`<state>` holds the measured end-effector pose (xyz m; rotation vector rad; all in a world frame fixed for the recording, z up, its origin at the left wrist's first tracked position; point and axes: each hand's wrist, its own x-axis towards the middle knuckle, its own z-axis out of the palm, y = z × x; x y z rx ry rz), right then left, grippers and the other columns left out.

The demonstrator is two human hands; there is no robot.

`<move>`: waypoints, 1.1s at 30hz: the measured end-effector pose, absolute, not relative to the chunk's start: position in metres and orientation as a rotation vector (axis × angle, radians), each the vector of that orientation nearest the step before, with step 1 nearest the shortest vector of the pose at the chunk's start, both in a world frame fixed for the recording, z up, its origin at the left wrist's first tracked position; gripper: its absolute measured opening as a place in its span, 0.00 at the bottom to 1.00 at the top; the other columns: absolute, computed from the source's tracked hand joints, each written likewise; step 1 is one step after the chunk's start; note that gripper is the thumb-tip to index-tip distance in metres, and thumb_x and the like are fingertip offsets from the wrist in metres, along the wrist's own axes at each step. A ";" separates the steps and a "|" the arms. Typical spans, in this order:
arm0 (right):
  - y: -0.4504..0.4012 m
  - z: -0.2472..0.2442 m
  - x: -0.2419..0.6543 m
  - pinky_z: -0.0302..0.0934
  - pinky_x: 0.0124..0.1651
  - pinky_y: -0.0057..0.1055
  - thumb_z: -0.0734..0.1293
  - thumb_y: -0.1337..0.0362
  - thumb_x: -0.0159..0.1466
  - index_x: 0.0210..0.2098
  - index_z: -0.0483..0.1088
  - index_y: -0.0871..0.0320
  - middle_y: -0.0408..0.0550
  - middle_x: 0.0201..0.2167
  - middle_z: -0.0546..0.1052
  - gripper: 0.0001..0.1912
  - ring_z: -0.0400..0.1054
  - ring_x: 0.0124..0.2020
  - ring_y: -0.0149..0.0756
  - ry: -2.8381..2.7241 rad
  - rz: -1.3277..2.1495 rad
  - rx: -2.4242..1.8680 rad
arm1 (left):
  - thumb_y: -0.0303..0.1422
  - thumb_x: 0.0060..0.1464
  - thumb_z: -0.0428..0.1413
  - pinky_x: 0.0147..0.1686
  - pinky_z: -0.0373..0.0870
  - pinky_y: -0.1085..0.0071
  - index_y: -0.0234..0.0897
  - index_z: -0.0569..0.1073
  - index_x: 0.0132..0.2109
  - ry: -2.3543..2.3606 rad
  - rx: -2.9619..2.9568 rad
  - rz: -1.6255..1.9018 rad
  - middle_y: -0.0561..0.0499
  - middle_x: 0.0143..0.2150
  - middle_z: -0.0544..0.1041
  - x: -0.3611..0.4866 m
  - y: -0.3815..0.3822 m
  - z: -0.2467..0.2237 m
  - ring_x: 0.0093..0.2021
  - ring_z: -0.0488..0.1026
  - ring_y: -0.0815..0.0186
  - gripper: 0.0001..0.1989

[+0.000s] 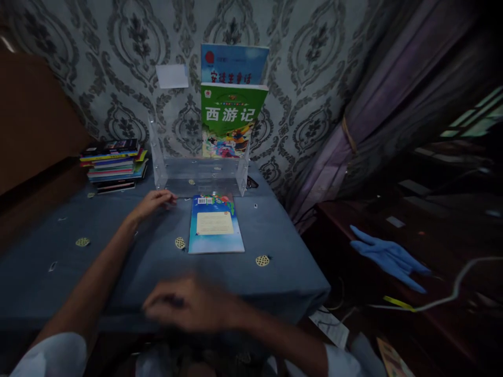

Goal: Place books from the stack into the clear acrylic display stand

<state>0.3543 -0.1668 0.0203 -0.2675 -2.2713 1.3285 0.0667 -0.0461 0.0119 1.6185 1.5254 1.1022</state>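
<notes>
blue rectangular paper book (216, 226) lay on grey-blue cloth (288, 243), its small print illegible. left hand (156, 202) curled at its ten o'clock; blurred right hand (192, 305) was at seven. could not tell either grip.

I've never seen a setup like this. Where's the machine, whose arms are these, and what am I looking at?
There's no machine here: these are a person's own bare hands, seen by one camera worn on their head, looking forward and down. On the table with a grey-blue cloth lies a thin book with a blue cover and cream panel. Behind it is a clear plastic stand, with a green-covered book upright at its right, in front of a blue-covered book with red lettering. A stack of mixed books sits at the left. The left hand is near the stand's lower left corner, with nothing visibly held. The right hand is blurred near the table's front edge; I can't tell if it holds anything.
</notes>
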 end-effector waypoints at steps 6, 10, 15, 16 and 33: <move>-0.033 -0.003 0.408 0.64 0.54 0.37 0.63 0.68 0.67 0.46 0.75 0.56 0.52 0.44 0.77 0.11 0.71 0.48 0.41 -2.186 0.568 -0.938 | 0.47 0.66 0.45 0.65 0.60 0.51 0.37 0.71 0.62 1.677 2.337 0.742 0.41 0.64 0.71 0.137 -0.045 -0.016 0.64 0.66 0.51 0.26; 0.011 -0.021 0.428 0.65 0.56 0.41 0.62 0.69 0.65 0.49 0.74 0.58 0.55 0.47 0.76 0.15 0.70 0.51 0.44 -2.275 0.391 -1.085 | 0.45 0.68 0.43 0.65 0.59 0.51 0.35 0.68 0.64 1.755 2.477 0.559 0.39 0.66 0.68 0.151 -0.035 -0.024 0.66 0.64 0.51 0.26; 0.027 -0.031 0.425 0.63 0.60 0.43 0.62 0.68 0.66 0.52 0.74 0.61 0.59 0.54 0.75 0.17 0.68 0.56 0.46 -2.302 0.398 -1.027 | 0.45 0.68 0.45 0.65 0.56 0.49 0.36 0.66 0.66 1.738 2.553 0.478 0.39 0.67 0.67 0.158 -0.011 -0.029 0.66 0.63 0.50 0.27; 0.029 -0.031 0.423 0.63 0.61 0.44 0.62 0.68 0.66 0.52 0.75 0.61 0.60 0.54 0.75 0.17 0.68 0.57 0.47 -2.302 0.409 -1.026 | 0.45 0.68 0.45 0.65 0.56 0.50 0.36 0.65 0.67 1.715 2.567 0.464 0.39 0.67 0.67 0.161 -0.005 -0.030 0.67 0.63 0.51 0.27; 0.034 -0.036 0.425 0.60 0.61 0.51 0.63 0.67 0.66 0.51 0.76 0.58 0.59 0.57 0.75 0.16 0.66 0.59 0.49 -2.242 0.478 -1.014 | 0.38 0.70 0.42 0.51 0.63 0.56 0.38 0.68 0.64 1.499 2.720 0.362 0.42 0.63 0.72 0.223 0.046 -0.005 0.56 0.69 0.54 0.23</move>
